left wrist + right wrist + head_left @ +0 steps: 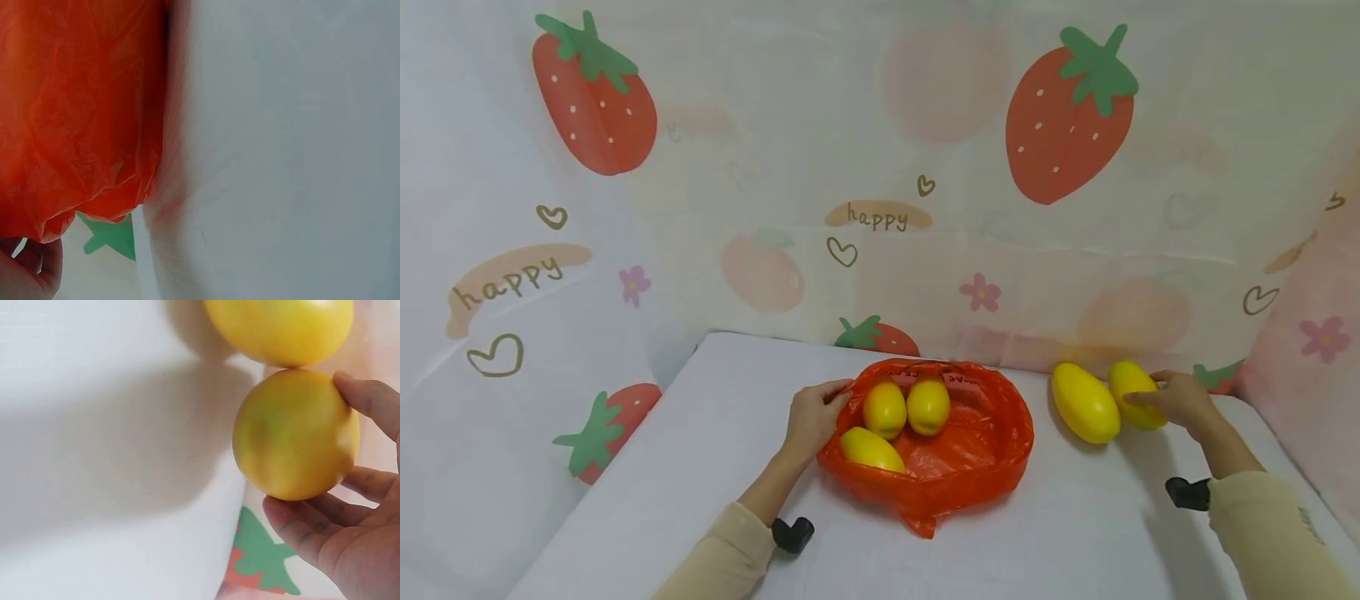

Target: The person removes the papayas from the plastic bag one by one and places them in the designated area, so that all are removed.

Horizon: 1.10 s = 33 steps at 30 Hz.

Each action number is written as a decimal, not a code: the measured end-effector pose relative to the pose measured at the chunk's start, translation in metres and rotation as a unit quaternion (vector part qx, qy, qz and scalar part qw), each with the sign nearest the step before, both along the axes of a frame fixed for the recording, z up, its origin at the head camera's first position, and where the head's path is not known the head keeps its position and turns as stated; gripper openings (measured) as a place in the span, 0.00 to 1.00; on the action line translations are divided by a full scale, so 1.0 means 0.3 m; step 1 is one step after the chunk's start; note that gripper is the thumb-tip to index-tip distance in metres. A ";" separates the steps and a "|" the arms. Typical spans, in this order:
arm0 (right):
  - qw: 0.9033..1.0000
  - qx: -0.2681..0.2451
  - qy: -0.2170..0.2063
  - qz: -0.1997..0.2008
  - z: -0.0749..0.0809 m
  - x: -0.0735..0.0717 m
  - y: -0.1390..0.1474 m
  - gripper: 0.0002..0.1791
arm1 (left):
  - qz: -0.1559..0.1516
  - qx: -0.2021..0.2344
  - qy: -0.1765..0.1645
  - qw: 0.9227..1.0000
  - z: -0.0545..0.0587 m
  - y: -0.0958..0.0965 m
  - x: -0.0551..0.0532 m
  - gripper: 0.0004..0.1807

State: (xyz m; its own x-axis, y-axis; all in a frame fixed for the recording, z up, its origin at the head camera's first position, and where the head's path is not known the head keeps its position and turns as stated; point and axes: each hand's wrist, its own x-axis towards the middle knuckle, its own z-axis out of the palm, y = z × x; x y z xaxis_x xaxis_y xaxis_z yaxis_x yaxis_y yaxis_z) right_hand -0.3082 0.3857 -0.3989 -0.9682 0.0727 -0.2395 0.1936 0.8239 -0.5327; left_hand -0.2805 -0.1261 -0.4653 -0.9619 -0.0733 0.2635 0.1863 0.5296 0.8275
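Observation:
A red plastic bag point(962, 446) stands on the table with its mouth spread wide, and three yellow mango-like fruits lie inside, one of them a fruit point(872, 450) near the front left. My left hand point(811, 419) pinches the bag's rim on its left side; the left wrist view shows the hand point(31, 270) at the bag's edge. On the right, my right hand point(1187, 406) holds a yellow mango-like fruit point(294, 434), thumb on one side and fingers on the other. Right beside that one lies a second, larger-looking fruit point(1084, 406).
The white table point(760, 367) ends at a hanging cloth point(790, 167) printed with strawberries, hearts and flowers, which also rises at both sides. Dark wrist cameras point(793, 534) stick out from both sleeves. The bag fills the middle of the table.

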 end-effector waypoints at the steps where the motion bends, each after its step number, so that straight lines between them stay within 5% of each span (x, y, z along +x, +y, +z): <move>1: 1.000 0.005 -0.001 0.001 -0.007 -0.002 0.000 0.51 | 0.000 -0.001 0.001 1.000 0.000 -0.001 -0.001 0.14; 17: 1.000 0.021 -0.012 -0.001 -0.068 -0.015 0.014 0.49 | 0.003 0.003 -0.003 1.000 -0.004 -0.002 -0.005 0.14; 33: 1.000 0.031 -0.005 0.001 -0.077 -0.010 0.027 0.51 | 0.004 0.006 -0.011 1.000 -0.001 0.002 -0.004 0.14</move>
